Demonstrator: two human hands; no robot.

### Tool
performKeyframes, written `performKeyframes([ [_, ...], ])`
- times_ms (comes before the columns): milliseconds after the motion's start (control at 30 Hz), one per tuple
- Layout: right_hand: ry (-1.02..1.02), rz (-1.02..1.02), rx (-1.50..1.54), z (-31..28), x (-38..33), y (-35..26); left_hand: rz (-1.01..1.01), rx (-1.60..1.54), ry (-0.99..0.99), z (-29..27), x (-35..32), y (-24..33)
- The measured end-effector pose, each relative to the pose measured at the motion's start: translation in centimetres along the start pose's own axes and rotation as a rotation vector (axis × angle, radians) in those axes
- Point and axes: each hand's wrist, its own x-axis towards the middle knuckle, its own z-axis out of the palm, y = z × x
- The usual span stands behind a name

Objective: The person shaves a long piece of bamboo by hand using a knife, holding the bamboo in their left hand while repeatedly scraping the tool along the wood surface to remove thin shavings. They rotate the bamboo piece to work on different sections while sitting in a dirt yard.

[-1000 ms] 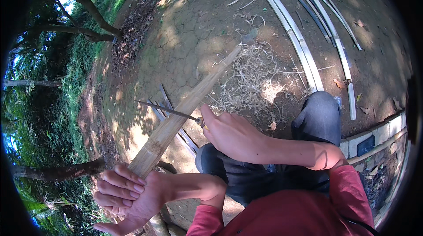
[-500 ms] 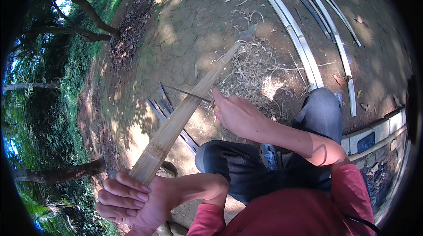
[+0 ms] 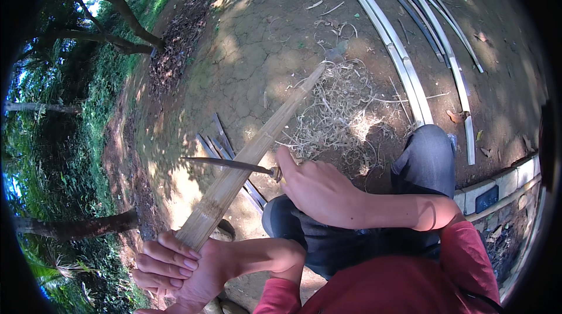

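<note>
A long pale bamboo strip (image 3: pixel 243 161) slants from the lower left up to the middle of the view, its far end against the ground. My left hand (image 3: pixel 181 267) is wrapped round its near end. My right hand (image 3: pixel 319 191) grips a knife (image 3: pixel 234 164) by its handle, most of which the fingers hide. The dark, narrow blade lies across the strip a little below its middle, its tip sticking out past the left edge. Beyond my right hand a heap of thin curled shavings (image 3: pixel 345 103) covers the ground beside the strip.
Several long split strips (image 3: pixel 401 62) lie on the dirt at the upper right. A few shorter dark strips (image 3: pixel 219 141) rest left of the bamboo strip. My bent knee (image 3: pixel 430 144) is right of the shavings. A low block edging (image 3: pixel 503 182) runs along the right; tree trunks (image 3: pixel 82 225) stand left.
My right hand has drawn the knife down along the bamboo strip toward me, and more of the blade now shows past the left edge. My left hand keeps its hold.
</note>
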Motion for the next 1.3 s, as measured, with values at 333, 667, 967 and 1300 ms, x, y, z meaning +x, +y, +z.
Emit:
performKeyframes([
  [333,0.038,0.065,0.017,1.2,1.4,2.1,0.016,0.054,0.070,-0.2,0.1,-0.3],
  [667,0.050,0.028,-0.008,1.7,1.0,2.7,0.003,0.021,0.064,-0.5,0.1,-0.7],
  [967,-0.021,0.061,0.004,1.9,2.0,3.7,0.092,0.114,0.113,-0.9,0.1,-1.6],
  [1300,0.026,0.076,0.037,3.0,4.4,6.6,0.020,-0.029,0.072,-2.4,1.4,-1.0],
])
